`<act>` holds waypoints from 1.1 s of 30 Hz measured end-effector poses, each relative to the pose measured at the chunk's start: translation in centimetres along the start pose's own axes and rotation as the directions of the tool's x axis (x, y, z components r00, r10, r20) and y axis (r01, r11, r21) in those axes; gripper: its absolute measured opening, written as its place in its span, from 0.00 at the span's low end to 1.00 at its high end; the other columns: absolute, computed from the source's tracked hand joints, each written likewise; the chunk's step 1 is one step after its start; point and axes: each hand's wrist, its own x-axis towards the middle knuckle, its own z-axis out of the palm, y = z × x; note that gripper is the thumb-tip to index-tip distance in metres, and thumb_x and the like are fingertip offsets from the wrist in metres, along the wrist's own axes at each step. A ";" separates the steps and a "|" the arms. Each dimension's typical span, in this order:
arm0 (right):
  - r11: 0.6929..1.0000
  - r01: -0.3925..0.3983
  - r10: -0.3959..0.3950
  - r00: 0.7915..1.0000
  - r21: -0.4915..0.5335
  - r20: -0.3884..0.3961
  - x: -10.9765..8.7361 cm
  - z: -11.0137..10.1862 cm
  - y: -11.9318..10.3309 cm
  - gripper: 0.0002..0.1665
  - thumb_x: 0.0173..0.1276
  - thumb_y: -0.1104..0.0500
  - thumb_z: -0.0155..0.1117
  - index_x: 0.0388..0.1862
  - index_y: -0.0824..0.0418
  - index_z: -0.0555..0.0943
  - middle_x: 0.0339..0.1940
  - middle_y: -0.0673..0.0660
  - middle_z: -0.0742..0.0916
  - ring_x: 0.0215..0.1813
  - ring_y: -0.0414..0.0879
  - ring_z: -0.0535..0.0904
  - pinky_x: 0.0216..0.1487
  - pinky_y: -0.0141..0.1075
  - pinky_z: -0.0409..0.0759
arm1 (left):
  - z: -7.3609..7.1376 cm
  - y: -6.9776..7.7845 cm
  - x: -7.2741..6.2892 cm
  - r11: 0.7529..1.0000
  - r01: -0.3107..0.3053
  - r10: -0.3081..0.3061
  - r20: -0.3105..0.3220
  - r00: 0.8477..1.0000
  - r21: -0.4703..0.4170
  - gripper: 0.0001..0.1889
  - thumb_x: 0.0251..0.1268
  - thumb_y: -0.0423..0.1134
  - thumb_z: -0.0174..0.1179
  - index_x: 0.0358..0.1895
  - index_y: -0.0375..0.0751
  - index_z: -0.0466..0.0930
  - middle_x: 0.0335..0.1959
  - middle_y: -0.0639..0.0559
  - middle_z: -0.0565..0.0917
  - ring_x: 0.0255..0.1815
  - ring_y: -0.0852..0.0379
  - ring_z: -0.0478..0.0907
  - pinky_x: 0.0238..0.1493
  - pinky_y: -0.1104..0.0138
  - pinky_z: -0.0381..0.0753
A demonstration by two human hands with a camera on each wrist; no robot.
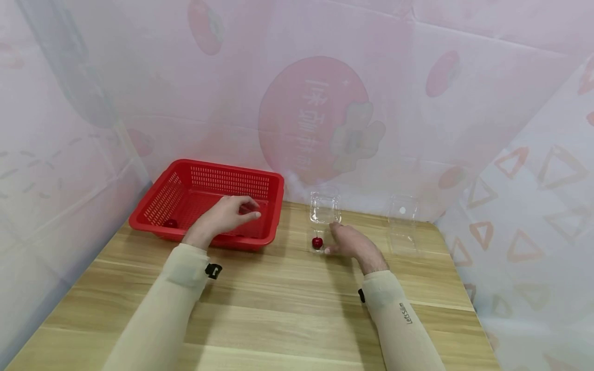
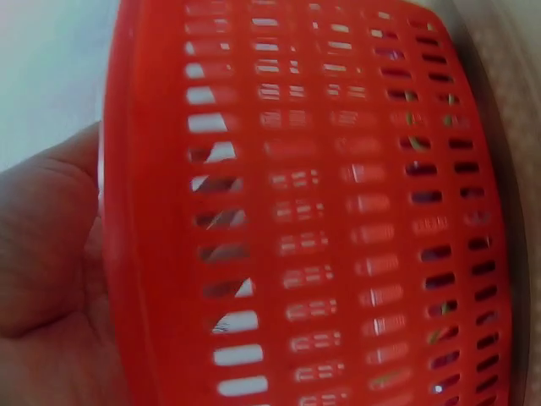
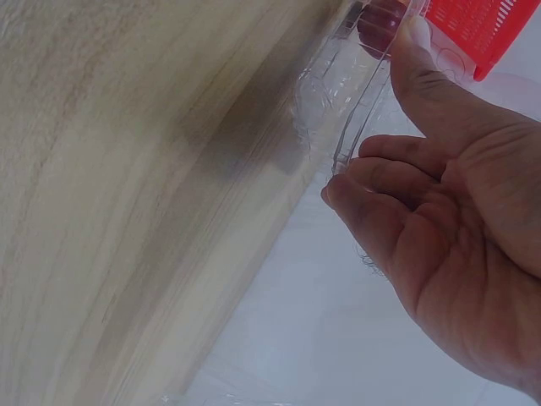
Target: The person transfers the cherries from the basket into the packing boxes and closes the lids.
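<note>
My left hand (image 1: pixel 227 214) hovers over the red plastic basket (image 1: pixel 274 216) near its front wall, fingers bent loosely, thumb apart, with no object seen between them. In the left wrist view the slotted basket wall (image 2: pixel 313 194) covers most of that hand (image 2: pixel 46 254). A dark red cherry (image 1: pixel 170 223) lies in the basket's front left corner. My right hand (image 1: pixel 350 242) holds the right edge of a clear plastic clamshell box (image 1: pixel 325 210), its lid raised at the back. One glossy cherry (image 1: pixel 317 242) sits in its base. In the right wrist view, thumb and fingers grip the box rim (image 3: pixel 351 127).
A second clear plastic clamshell (image 1: pixel 402 226) stands opened to the right, near the table's back edge. The wooden table (image 1: pixel 278 309) meets a printed pink and white backdrop (image 1: pixel 394 62) behind and at the sides.
</note>
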 end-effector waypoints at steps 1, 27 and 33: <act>1.000 0.000 0.000 1.000 -0.003 0.000 0.0 0.0 0.0 0.57 0.81 0.55 0.80 0.95 0.72 0.59 0.85 0.77 0.80 0.87 0.74 0.78 0.90 0.69 0.75 | -0.1 -0.2 0.1 1.000 0.005 -0.005 0.018 1.000 0.011 0.22 0.89 0.48 0.69 0.74 0.38 0.87 0.69 0.38 0.92 0.73 0.36 0.88 0.79 0.38 0.87; 1.000 0.015 -0.015 1.000 -0.006 -0.003 0.1 0.0 0.0 0.55 0.81 0.57 0.80 0.95 0.73 0.60 0.84 0.78 0.80 0.86 0.74 0.79 0.90 0.68 0.76 | 0.3 -3.0 2.8 0.996 0.020 -0.054 0.384 0.922 0.090 0.15 0.78 0.43 0.79 0.61 0.44 0.95 0.56 0.47 0.96 0.55 0.51 0.87 0.66 0.54 0.90; 1.000 0.002 -0.002 1.000 -0.002 -0.007 -0.1 0.0 0.0 0.55 0.82 0.57 0.79 0.95 0.72 0.60 0.85 0.77 0.80 0.87 0.74 0.79 0.90 0.68 0.75 | 0.6 -3.4 3.3 0.996 0.024 -0.058 0.407 0.911 0.088 0.13 0.76 0.42 0.79 0.59 0.46 0.97 0.55 0.48 0.96 0.55 0.52 0.86 0.61 0.59 0.89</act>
